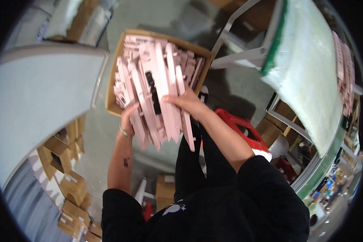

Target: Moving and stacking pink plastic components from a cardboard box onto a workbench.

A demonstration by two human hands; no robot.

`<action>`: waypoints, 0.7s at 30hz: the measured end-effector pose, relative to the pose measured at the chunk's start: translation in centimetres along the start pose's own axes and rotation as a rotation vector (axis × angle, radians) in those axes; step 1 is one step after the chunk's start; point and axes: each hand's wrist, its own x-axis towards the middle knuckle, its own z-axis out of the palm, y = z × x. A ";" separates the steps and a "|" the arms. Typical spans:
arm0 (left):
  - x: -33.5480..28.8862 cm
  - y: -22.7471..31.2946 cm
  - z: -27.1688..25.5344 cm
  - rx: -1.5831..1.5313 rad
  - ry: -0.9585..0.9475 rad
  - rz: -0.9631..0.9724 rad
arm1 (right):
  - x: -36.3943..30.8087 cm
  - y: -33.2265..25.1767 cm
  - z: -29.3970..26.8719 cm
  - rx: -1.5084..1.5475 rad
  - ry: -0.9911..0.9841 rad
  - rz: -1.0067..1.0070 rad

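Between my two hands is a bundle of long pale pink plastic parts, standing on edge side by side. My left hand is pressed to the bundle's left side, its fingers mostly hidden beneath. On the right side, my right hand grips it with the thumb lying over the top. Dark openings or inserts show along one part in the middle. Under and beyond the bundle, a cardboard box holds many more pink parts. Whether the bundle's far end touches the parts in the box, I cannot tell.
A pale grey table lies to the left. On the right stands a green-edged table under a clear sheet, with pink parts stacked at its far side. A red stool is by my legs. Cardboard boxes sit lower left.
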 end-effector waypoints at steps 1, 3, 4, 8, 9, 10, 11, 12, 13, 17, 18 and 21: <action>-1.5 1.0 0.8 0.018 0.026 0.035 | -0.9 -1.1 0.6 0.070 -0.023 -0.018; -5.4 2.5 2.0 0.053 0.138 0.081 | -4.2 -5.2 1.5 0.171 -0.143 0.026; -6.8 3.6 2.7 0.076 0.207 0.108 | -4.9 -5.7 1.4 0.148 -0.206 0.070; -11.7 8.7 12.0 0.035 -0.037 0.139 | -9.2 -10.8 0.1 0.190 -0.142 -0.105; -13.3 10.4 14.8 0.053 -0.089 0.139 | -12.6 -14.6 0.1 0.329 -0.136 -0.210; -14.7 11.8 17.7 0.077 -0.144 0.135 | -14.2 -16.7 -1.2 0.387 -0.167 -0.251; -15.4 12.7 20.1 0.094 -0.120 0.135 | -16.1 -19.5 -2.4 0.338 -0.127 -0.245; -15.6 13.1 21.6 0.082 -0.150 0.076 | -18.3 -21.4 -3.5 0.303 -0.074 -0.229; -15.4 13.3 23.6 0.097 -0.198 0.055 | -18.2 -21.6 -5.7 0.213 -0.044 -0.127; -11.8 14.6 35.5 0.162 -0.340 0.041 | -20.2 -27.3 -15.3 0.224 0.156 -0.232; -10.0 14.6 38.1 0.186 -0.382 0.035 | -20.3 -28.3 -18.1 0.258 0.112 -0.253; -4.8 13.8 47.7 0.247 -0.474 0.072 | -22.1 -32.4 -26.7 0.248 0.229 -0.210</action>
